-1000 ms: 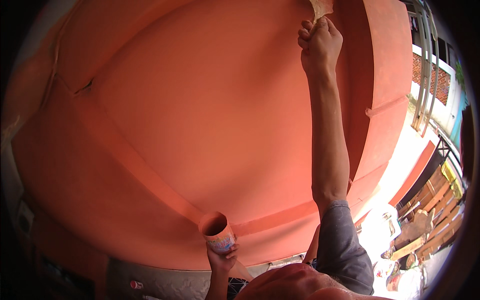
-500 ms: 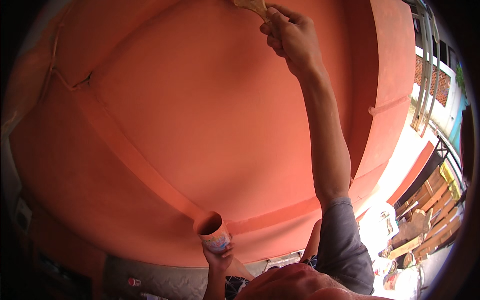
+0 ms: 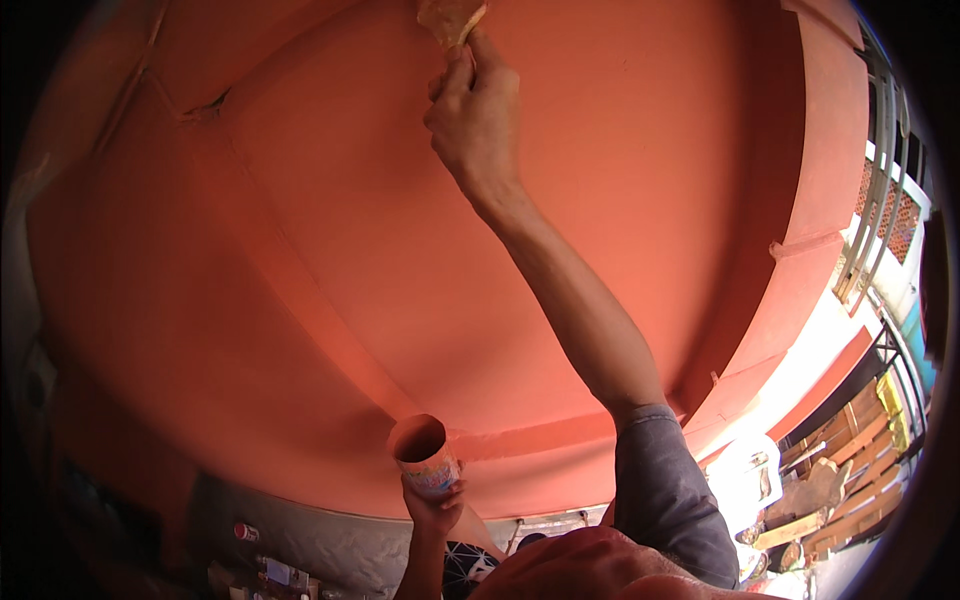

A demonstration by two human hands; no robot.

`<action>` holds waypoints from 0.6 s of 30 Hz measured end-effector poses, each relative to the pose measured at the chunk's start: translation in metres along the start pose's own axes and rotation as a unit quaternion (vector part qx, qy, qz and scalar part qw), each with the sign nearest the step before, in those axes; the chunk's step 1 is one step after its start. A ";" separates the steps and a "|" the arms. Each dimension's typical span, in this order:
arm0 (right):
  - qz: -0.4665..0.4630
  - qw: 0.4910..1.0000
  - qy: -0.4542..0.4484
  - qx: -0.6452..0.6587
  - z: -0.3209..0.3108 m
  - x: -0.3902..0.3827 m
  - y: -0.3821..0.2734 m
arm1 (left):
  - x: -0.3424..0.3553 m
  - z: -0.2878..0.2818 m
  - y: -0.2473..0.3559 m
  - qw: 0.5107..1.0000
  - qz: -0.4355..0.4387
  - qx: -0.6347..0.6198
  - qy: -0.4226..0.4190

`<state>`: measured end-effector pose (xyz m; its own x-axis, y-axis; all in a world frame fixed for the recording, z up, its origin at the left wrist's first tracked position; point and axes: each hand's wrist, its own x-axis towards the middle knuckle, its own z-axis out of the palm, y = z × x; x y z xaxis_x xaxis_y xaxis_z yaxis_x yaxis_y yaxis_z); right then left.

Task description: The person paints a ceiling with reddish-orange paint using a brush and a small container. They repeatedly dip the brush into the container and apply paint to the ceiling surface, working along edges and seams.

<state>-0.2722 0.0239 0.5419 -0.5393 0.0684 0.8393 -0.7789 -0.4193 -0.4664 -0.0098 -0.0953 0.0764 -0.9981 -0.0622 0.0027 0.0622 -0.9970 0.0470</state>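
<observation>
Raised high against the orange-red wall (image 3: 400,230), my right hand (image 3: 475,115) is closed round the handle of a paintbrush (image 3: 450,18). The brush's broad head meets the upper edge of the picture, so its tip is partly cut off. Low in front of me, my left hand (image 3: 435,505) grips a cylindrical can (image 3: 430,465) with a printed label. Its open mouth faces up and is smeared orange. The inside looks dark, and how much paint it holds I cannot tell.
Raised bands cross the wall, and a projecting pillar edge (image 3: 800,200) runs down its right side. Stacked wooden boards (image 3: 850,460) lie at the lower right. A small red can (image 3: 246,531) and other items are on the grey ground at the lower left.
My right hand has moved left and slightly down along the wall with the paintbrush. My left hand still holds the can in nearly the same place. The view has shifted a little.
</observation>
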 end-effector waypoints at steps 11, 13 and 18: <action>0.100 0.962 -0.250 0.041 0.061 -0.009 0.007 | -0.001 0.022 -0.016 0.998 0.064 0.009 0.016; 0.161 0.960 -0.202 0.107 0.034 -0.001 0.002 | -0.001 0.017 -0.020 0.997 0.075 0.002 0.026; 0.127 0.976 -0.039 0.171 -0.058 0.001 -0.003 | 0.000 0.000 -0.019 0.995 0.081 -0.010 0.058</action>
<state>-0.2885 0.0778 0.5280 -0.6655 -0.1402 0.7331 -0.4631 -0.6927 -0.5529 -0.0112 -0.0764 0.0755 -0.9685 -0.2251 -0.1062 0.2226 -0.9743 0.0348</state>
